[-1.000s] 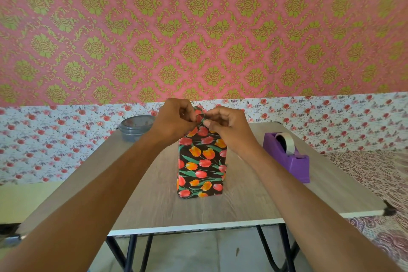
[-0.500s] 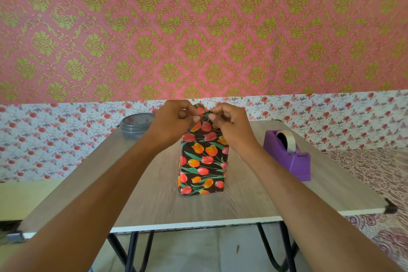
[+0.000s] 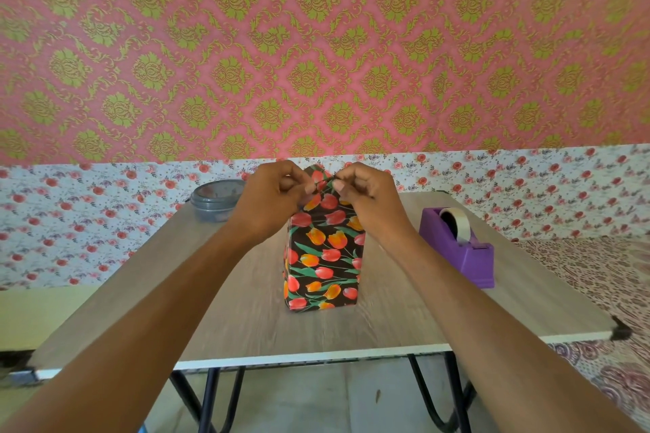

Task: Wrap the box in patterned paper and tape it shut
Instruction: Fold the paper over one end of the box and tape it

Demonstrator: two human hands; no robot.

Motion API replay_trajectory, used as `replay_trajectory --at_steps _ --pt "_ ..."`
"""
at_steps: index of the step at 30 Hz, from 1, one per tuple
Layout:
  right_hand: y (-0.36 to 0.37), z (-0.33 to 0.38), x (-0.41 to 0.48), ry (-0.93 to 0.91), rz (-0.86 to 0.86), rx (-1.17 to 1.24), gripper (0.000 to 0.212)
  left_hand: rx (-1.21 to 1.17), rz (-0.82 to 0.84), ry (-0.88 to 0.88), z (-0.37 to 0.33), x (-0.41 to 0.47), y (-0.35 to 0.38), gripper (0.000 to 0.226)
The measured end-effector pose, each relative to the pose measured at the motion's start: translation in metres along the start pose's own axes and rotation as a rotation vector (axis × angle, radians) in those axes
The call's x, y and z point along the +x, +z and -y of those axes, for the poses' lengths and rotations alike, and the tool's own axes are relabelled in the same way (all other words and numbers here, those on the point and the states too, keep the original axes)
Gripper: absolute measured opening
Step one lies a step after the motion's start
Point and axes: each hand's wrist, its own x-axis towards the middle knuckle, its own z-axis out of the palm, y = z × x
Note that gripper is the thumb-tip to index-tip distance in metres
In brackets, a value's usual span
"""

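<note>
A tall box [image 3: 323,258] wrapped in black paper with red and orange tulips stands upright in the middle of the wooden table [image 3: 253,320]. Both hands meet at its top end. My left hand [image 3: 272,200] pinches the paper flap at the upper left. My right hand [image 3: 365,200] pinches the same folded edge from the right, fingers curled. The top of the box is mostly hidden behind my fingers. A purple tape dispenser [image 3: 460,244] with a roll of clear tape sits to the right of the box.
A grey lidded round container [image 3: 216,202] stands at the table's back left. The table's front edge [image 3: 316,358] runs close to me, with black legs below. A patterned cloth surface [image 3: 605,278] lies to the right of the table.
Both hands stay at the top of the box, and the fingers have shifted slightly on the paper fold. The box looks a little more upright and squared.
</note>
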Motion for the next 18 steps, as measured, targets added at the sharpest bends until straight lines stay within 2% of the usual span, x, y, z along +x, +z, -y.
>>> replay_trajectory --at_steps 3,8,14,18 --pt "0.0 0.0 0.0 0.002 -0.005 0.009 0.007 0.021 0.026 -0.012 -0.001 0.001 -0.004 0.01" --pt "0.002 0.004 -0.002 -0.003 0.021 0.044 0.003 0.111 -0.001 0.064 0.003 0.001 -0.003 0.015" --pt "0.004 0.002 -0.001 0.028 -0.001 0.034 0.005 0.122 0.112 0.112 -0.002 -0.001 -0.005 0.035" --pt "0.004 0.003 -0.001 0.038 -0.028 0.033 0.006 0.034 0.133 0.006 -0.007 0.003 -0.009 0.023"
